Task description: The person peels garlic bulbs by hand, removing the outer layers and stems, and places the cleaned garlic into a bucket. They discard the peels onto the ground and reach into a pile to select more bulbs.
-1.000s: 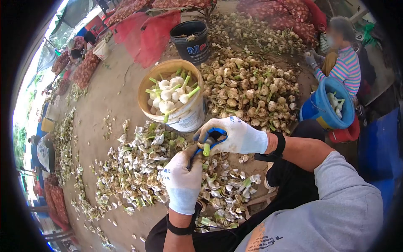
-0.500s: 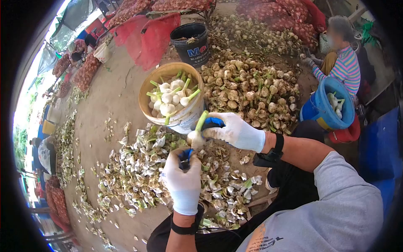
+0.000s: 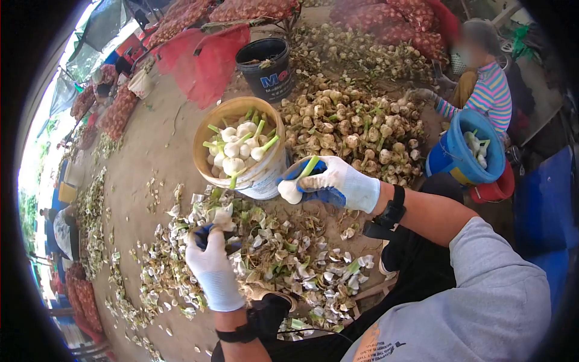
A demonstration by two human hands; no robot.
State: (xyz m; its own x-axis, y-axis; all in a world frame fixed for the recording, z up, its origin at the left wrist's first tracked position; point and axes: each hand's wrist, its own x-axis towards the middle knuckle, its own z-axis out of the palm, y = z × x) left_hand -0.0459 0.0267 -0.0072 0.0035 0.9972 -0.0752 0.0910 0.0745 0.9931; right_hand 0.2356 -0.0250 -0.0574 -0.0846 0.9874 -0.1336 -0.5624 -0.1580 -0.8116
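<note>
My right hand (image 3: 338, 184), in a white glove with blue palm, grips a peeled garlic bulb (image 3: 291, 192) by its green stem. The white bulb hangs just right of a tan-rimmed bucket (image 3: 268, 175) that holds peeled garlic bulbs (image 3: 233, 149). Lower left, my left hand (image 3: 211, 256), gloved alike, is closed with thumb against fingers. A pale flake of garlic skin (image 3: 223, 216) shows at its fingertips, over a spread of loose garlic skins (image 3: 313, 271) on the ground.
Unpeeled garlic (image 3: 338, 127) is heaped beyond the bucket. A black bucket (image 3: 265, 75) stands behind, near red netting (image 3: 205, 66). At right, a person in a striped top (image 3: 491, 96) sits by a blue bucket (image 3: 464, 154). Filled mesh sacks (image 3: 386, 27) lie at the back.
My left hand has pulled away from the bulb, down and left, with a flake of skin. My right hand still holds the bulb, now tilted and cleaner white.
</note>
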